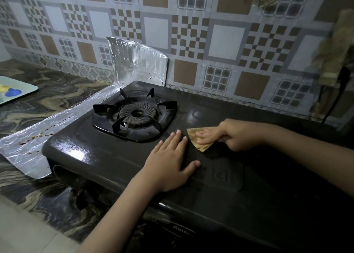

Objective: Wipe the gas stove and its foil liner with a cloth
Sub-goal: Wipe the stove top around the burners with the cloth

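Observation:
A dark single-burner gas stove (107, 153) sits on the marble-patterned counter, with its burner and pan support (137, 114) left of centre. Silver foil liner (28, 145) spreads out from under its left side, and a foil sheet (138, 63) stands up against the tiled wall behind. My left hand (170, 162) lies flat, fingers straight, on the stove top near the front. My right hand (231, 135) presses a small tan cloth (199, 140) onto the stove top just right of the burner, fingers on top of it.
A pale tray (17, 88) with blue and yellow marks lies on the counter at far left. A brownish cloth (333, 57) hangs at the right by the wall, with a black cable (333, 103) below it. Brown stains dot the foil liner.

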The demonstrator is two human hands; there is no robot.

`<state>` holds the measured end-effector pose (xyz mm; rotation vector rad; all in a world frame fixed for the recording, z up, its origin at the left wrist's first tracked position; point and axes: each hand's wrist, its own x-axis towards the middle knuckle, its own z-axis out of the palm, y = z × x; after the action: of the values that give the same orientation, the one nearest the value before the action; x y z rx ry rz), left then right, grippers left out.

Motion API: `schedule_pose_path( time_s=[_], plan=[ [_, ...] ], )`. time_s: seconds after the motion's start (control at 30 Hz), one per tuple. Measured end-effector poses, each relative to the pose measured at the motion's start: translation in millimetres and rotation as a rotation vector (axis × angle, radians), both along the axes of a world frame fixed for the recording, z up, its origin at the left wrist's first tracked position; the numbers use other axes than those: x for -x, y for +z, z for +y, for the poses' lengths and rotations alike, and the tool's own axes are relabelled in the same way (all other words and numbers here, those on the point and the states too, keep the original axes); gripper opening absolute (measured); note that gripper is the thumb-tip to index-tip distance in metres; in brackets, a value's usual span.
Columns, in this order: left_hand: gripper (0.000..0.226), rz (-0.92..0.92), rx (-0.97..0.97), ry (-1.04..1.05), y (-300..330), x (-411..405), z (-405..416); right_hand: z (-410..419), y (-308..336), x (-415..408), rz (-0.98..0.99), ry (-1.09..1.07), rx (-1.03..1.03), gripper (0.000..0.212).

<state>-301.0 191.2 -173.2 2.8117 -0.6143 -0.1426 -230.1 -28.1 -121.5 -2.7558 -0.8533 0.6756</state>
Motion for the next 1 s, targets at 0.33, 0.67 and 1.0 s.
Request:
schedule_pose_path(
  time_s=[0.33, 0.67, 1.0],
  plan=[
    [0.116, 0.046, -0.107, -0.066, 26.1, -20.7, -42.4, -38.8, 16.0, 42.3, 0.002, -0.150, -0.060, 0.072],
    [0.120, -0.039, -0.097, -0.133, 0.8, -61.2, -88.2, -75.1, 9.7, -66.1, -0.145, -0.407, 0.151, 0.070],
    [0.121, -0.065, -0.077, -0.126, -6.7, -63.1, -86.4, -134.7, 19.8, -71.7, -0.150, -0.615, 0.212, 0.063]
  ],
)
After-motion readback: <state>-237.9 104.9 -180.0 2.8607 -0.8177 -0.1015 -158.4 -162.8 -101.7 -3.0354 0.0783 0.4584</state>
